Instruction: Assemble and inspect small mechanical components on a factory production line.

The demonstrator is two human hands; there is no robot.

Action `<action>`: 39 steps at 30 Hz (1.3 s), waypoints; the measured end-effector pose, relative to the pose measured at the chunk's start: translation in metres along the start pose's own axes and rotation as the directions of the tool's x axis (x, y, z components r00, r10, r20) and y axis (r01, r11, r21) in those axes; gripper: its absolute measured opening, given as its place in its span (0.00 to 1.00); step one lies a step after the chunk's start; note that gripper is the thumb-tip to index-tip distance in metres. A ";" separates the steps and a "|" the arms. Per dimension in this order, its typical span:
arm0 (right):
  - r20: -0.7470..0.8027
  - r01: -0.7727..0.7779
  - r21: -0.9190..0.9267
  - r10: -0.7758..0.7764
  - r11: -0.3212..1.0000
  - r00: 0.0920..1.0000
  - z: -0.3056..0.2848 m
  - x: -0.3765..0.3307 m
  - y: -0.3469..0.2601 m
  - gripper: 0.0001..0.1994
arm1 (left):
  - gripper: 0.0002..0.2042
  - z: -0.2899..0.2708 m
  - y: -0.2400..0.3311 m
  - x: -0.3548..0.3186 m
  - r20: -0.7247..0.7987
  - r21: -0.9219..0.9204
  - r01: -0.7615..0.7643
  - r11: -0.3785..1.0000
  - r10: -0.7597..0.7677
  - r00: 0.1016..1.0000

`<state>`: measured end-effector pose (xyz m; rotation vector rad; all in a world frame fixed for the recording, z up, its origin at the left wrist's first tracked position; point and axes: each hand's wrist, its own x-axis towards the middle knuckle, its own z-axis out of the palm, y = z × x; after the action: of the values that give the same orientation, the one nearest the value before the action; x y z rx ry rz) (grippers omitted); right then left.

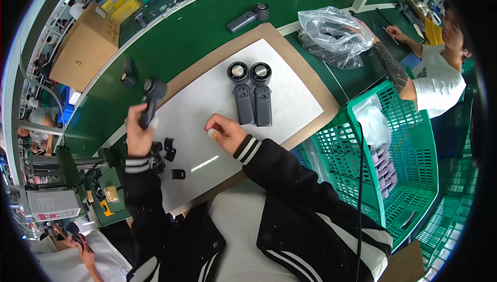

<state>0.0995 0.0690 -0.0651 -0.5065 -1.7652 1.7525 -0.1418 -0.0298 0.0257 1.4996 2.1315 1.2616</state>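
My left hand (pixel 136 133) grips a dark grey handheld device (pixel 151 98) with a round head, held upright above the left edge of the white mat (pixel 207 107). My right hand (pixel 224 132) rests on the mat with its fingers curled, a taped fingertip showing; I cannot tell if it holds a small part. Two matching grey devices (pixel 251 93) lie side by side on the mat, beyond my right hand. Several small black clips (pixel 170 153) lie near my left wrist.
A green plastic basket (pixel 409 152) with bagged parts stands to my right. A crumpled clear bag (pixel 331 33) lies beyond it, near a seated person (pixel 435 75). More grey devices (pixel 248 17) sit on the green belt. A cardboard box (pixel 85 46) is far left.
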 end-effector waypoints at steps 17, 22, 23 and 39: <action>-0.047 0.117 0.086 -0.113 0.989 0.992 0.005 0.004 0.001 0.14 | 0.27 0.331 0.065 0.293 0.386 0.550 -0.281 0.786 0.060 0.921; -0.040 0.097 0.009 -0.097 0.995 0.995 0.007 0.006 0.000 0.16 | 0.25 0.301 0.043 0.284 0.397 0.445 -0.321 0.836 0.137 0.908; -0.035 0.111 0.044 -0.109 0.993 0.993 0.008 0.007 -0.001 0.17 | 0.25 0.284 0.037 0.279 0.383 0.402 -0.323 0.857 0.163 0.909; -0.113 0.086 0.242 -0.060 0.966 0.992 0.014 0.007 0.012 0.12 | 0.26 0.131 0.008 -0.070 -0.294 -0.157 0.164 0.974 -0.205 0.934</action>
<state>0.0838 0.0635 -0.0749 -0.4141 -1.4500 1.8266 -0.0247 -0.0227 -0.0648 1.0766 2.2606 1.6165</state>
